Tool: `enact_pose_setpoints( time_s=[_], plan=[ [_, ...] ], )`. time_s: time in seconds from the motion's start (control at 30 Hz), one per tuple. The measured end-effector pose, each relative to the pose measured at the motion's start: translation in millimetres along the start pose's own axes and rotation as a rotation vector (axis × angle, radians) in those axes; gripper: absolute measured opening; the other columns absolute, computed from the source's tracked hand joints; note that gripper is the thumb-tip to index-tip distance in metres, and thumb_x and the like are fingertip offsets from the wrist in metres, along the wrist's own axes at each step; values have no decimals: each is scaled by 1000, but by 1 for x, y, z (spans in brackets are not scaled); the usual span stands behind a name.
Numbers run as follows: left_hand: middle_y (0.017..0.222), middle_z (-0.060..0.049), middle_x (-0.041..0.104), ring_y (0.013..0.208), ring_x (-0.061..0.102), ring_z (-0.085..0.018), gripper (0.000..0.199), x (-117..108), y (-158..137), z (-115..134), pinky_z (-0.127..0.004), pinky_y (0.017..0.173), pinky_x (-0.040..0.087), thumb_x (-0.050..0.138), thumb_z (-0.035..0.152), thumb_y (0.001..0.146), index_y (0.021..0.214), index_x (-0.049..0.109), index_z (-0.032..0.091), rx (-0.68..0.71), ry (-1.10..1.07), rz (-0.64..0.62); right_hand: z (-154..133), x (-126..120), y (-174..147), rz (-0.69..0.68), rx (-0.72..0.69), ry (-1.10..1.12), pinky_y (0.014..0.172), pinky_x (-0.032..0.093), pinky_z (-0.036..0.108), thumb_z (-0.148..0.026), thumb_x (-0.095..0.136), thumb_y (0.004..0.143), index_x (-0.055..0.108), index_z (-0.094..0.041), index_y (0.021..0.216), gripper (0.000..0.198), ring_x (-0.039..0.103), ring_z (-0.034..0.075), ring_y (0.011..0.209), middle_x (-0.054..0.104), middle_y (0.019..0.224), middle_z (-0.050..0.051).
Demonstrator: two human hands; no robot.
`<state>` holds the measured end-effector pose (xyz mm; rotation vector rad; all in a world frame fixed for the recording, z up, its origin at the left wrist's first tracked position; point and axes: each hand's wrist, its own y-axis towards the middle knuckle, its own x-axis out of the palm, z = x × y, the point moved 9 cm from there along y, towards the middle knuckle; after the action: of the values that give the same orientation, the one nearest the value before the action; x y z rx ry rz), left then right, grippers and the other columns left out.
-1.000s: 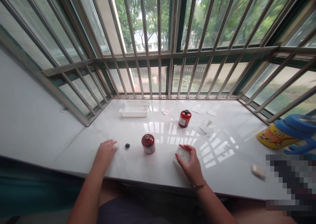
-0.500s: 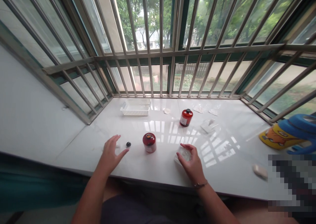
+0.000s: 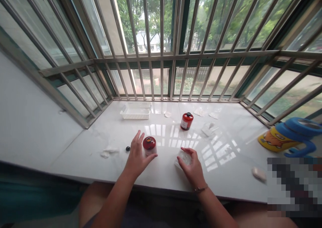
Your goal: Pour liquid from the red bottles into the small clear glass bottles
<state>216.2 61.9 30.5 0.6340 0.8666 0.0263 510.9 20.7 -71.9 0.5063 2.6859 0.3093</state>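
My left hand [image 3: 137,156] is open, its thumb and fingers spread at the near left side of an uncapped dark red bottle [image 3: 149,144]. Whether the fingers touch the bottle I cannot tell. A small black cap [image 3: 128,148] lies left of that hand. My right hand [image 3: 193,166] curls around a small clear container [image 3: 184,157] on the white tabletop, thumb on one side and fingers on the other. Farther back stands a second red bottle [image 3: 186,122] with a black cap and a pale label.
A white plastic basket [image 3: 136,113] sits by the window bars. Crumpled white tissue [image 3: 109,151] lies at left, clear wrapping [image 3: 209,130] at the back right. A blue and yellow bottle [image 3: 284,135] and a pale oblong piece [image 3: 259,174] are at right.
My left hand has moved right, from beside the black cap to the uncapped red bottle, uncovering the tissue. My right hand remains around the clear container. The view has shifted slightly.
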Motion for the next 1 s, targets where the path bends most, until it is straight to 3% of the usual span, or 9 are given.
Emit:
enact_pose_setpoints(
  time_s=[0.1, 0.2, 0.33, 0.4, 0.63, 0.8, 1.0],
  plan=[
    [175, -23, 31, 164, 33, -41, 114, 6, 1, -8, -65, 128, 38, 91, 48, 83, 170, 19, 30, -70, -76, 31, -2, 0, 0, -2, 2, -9, 105, 58, 53, -53, 78, 90, 58, -27, 128, 51, 71, 32, 121, 72, 133, 11],
    [170, -20, 42, 158, 43, -40, 113, 21, 10, -20, -60, 124, 45, 96, 46, 76, 166, 30, 30, -202, -199, 2, -4, -1, 1, -4, -1, -9, 107, 57, 53, -53, 78, 90, 59, -27, 129, 50, 71, 32, 121, 72, 132, 11],
    [147, -14, 67, 134, 68, -33, 76, 51, 22, -23, -50, 114, 55, 94, 40, 75, 143, 60, 26, -314, -401, -154, -7, -3, 4, -70, -32, -8, 110, 57, 54, -54, 88, 80, 56, -28, 134, 69, 69, 33, 125, 69, 135, 11],
    [137, -12, 72, 123, 73, -30, 63, 57, 23, -17, -47, 109, 57, 91, 36, 76, 132, 65, 25, -325, -455, -170, -5, -5, 3, -104, -49, -31, 109, 58, 54, -52, 94, 72, 53, -28, 139, 83, 68, 34, 126, 66, 138, 12],
    [135, -10, 72, 118, 74, -26, 61, 66, -4, 6, -43, 106, 59, 88, 32, 77, 132, 64, 25, -353, -572, -151, 12, -13, -7, -167, 27, -136, 106, 60, 53, -47, 89, 75, 55, -28, 137, 74, 73, 34, 120, 71, 134, 10],
    [135, -10, 72, 118, 74, -27, 63, 68, -14, 15, -44, 107, 59, 89, 32, 76, 133, 63, 25, -354, -573, -167, 7, -19, -11, -188, 66, -41, 97, 64, 49, -45, 93, 71, 59, -28, 132, 72, 76, 31, 111, 74, 127, 8],
    [137, -10, 70, 122, 72, -27, 64, 72, -19, 18, -45, 110, 57, 89, 34, 78, 135, 62, 25, -334, -581, -171, -3, -18, -9, -371, -7, 5, 108, 59, 50, -38, 95, 70, 66, -30, 132, 70, 71, 31, 122, 71, 131, 5]
  ],
)
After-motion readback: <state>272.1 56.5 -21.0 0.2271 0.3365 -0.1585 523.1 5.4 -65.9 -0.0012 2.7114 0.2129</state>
